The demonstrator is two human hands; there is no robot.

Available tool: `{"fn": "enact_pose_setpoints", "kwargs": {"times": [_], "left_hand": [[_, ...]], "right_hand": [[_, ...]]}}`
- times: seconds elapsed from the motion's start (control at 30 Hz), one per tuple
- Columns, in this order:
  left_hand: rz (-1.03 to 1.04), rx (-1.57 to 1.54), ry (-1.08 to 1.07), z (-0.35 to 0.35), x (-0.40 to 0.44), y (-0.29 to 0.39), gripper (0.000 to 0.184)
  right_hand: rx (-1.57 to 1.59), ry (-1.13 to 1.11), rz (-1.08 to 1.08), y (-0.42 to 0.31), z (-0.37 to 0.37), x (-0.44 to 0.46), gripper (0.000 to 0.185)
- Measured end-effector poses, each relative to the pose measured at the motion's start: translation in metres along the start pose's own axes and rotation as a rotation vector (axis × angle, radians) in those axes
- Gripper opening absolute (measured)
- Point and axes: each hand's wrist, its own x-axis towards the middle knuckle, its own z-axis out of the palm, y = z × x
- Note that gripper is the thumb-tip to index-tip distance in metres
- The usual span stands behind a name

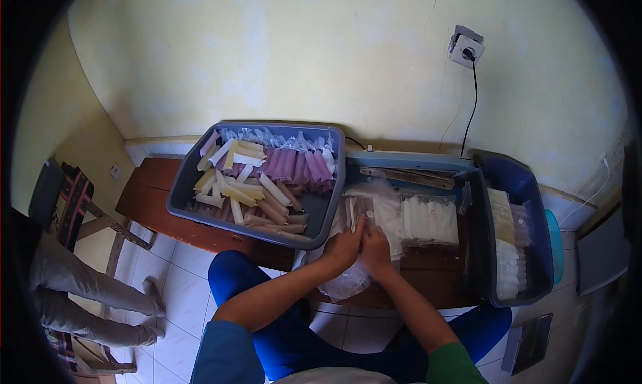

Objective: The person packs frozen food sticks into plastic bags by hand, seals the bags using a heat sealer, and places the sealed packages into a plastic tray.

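L hand (341,249) & R hand (376,248) tog. at near edge of clear pack (363,209); fingers on it, can't tell how tightly clamped. Pack's w/ crumpled plastic (349,282) on brown tabletop (428,277), btwn grey tub (336,197) of mixed-colour sticks (273,211) & pack of white sticks (430,220). Blue tub (543,243) w/ more packs, far R.

The left forearm (277,295) slants forward and rightward, the right forearm (413,309) forward and leftward, elbows bent; the left hand (342,247) and right hand (375,251) sit close together, backs showing, fingertips partly hidden
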Motion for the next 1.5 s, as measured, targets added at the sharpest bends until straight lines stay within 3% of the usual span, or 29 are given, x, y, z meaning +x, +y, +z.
{"fn": "enact_pose_setpoints", "kwargs": {"times": [0.1,0.2,0.27,0.4,0.6,0.7,0.8,0.87,0.9,0.97,1.1,1.17,1.3,1.5], "left_hand": [[0.0,0.025,0.007,0.007,0.001,-0.003,0.078],[0.031,0.022,0.03,0.007,-0.002,0.0,0.08],[0.015,0.118,-0.001,0.005,-0.002,0.001,0.082],[0.009,0.134,-0.02,0.003,-0.003,0.0,0.083],[-0.016,0.07,-0.057,0.002,-0.004,-0.002,0.09],[-0.029,0.036,-0.04,-0.003,-0.013,0.005,0.09],[-0.021,0.033,-0.074,-0.018,-0.034,0.01,0.09],[0.067,-0.068,-0.136,-0.039,-0.051,0.012,0.083],[0.063,-0.065,-0.133,-0.05,-0.058,0.013,0.083],[0.143,-0.109,-0.088,-0.072,-0.069,0.011,0.066],[0.058,-0.157,0.16,-0.109,-0.087,-0.009,0.046],[-0.086,-0.265,0.353,-0.129,-0.095,-0.021,0.034],[-0.16,-0.279,0.595,-0.146,-0.111,-0.061,0.028],[-0.266,-0.247,0.762,-0.166,-0.119,-0.115,0.023]], "right_hand": [[-0.07,0.06,-0.049,-0.013,-0.018,-0.005,0.046],[-0.048,0.078,0.059,-0.009,-0.01,-0.01,0.047],[0.115,-0.046,0.245,-0.002,-0.001,-0.006,0.048],[0.067,0.039,0.118,0.008,0.008,0.0,0.049],[0.103,-0.127,0.126,-0.001,-0.002,0.005,0.054],[0.107,0.009,-0.002,0.001,-0.002,-0.001,0.059],[0.142,0.073,-0.013,-0.013,-0.027,-0.007,0.049],[0.196,-0.18,0.1,-0.02,-0.048,-0.01,0.029],[0.2,-0.179,0.095,-0.029,-0.062,-0.007,0.029],[0.218,-0.097,0.029,-0.05,-0.088,0.003,0.009],[0.377,-0.018,-0.051,-0.084,-0.096,0.035,0.006],[0.396,0.062,-0.187,-0.098,-0.086,0.052,0.007],[0.467,0.035,-0.275,-0.134,-0.059,0.085,0.004],[0.437,0.032,-0.39,-0.173,-0.016,0.132,0.004]]}}
